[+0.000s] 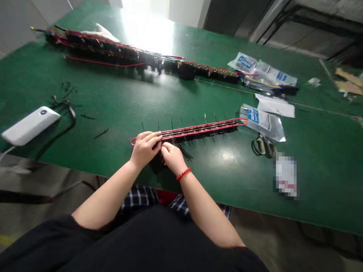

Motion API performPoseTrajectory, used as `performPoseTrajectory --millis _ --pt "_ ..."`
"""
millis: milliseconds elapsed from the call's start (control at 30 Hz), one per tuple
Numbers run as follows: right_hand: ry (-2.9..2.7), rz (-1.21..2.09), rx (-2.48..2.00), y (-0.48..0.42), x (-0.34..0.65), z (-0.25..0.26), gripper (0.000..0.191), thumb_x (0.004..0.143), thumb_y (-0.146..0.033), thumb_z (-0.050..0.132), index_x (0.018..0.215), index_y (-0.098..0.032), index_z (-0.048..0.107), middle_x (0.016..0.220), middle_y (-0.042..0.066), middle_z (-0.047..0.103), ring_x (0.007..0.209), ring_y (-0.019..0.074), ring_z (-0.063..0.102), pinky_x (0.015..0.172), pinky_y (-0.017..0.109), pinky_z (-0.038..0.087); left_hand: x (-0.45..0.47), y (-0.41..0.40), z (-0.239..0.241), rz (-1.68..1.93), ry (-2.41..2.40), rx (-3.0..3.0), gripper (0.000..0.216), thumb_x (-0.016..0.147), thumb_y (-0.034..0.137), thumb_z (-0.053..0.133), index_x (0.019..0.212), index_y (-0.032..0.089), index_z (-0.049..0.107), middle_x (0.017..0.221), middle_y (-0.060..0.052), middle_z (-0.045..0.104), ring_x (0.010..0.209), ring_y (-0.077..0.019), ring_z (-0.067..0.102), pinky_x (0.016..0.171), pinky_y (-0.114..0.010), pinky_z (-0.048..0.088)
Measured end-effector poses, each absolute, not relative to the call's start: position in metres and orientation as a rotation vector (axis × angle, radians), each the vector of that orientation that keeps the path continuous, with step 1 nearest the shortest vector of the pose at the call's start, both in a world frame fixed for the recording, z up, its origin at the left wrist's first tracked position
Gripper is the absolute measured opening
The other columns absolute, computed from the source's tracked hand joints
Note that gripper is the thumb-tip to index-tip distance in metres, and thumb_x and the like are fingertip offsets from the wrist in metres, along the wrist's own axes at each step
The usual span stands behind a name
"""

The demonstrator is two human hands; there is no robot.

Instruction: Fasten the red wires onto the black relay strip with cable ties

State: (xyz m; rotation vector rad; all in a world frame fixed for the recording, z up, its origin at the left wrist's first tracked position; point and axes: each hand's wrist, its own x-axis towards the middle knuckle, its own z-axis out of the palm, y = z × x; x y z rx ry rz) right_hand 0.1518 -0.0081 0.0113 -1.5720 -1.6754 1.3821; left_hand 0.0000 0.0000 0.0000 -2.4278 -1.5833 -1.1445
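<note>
My left hand (146, 149) and right hand (172, 158) meet at the wire bundle's (201, 130) end, fingers curled and pinching it closed, while the bundle lies along the green surface (244, 181).

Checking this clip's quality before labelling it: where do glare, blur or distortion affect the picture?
In the head view, strong glare washes out the far end of the green mat; a smaller sheen lies beyond the right hand; a white item is pixelated; wide-angle distortion bends the mat's edges.
</note>
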Motion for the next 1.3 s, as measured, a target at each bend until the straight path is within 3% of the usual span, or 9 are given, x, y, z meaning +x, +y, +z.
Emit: performPoseTrajectory --millis 1300 --pt "-1.761 1.235 -1.640 -0.0066 0.1496 0.0198 0.028 0.086 -0.026 0.041 0.058 -0.023 0.035 0.054 -0.006 0.040 0.055 0.0114 0.037 0.056 0.024 0.027 0.0028 0.0000 0.0008 -1.149 -1.646 -2.411 0.010 0.091 0.022 0.061 0.096 0.021 0.070 0.112 -0.004 0.076 0.100 -0.0228 0.066 0.094 -0.042 0.049"
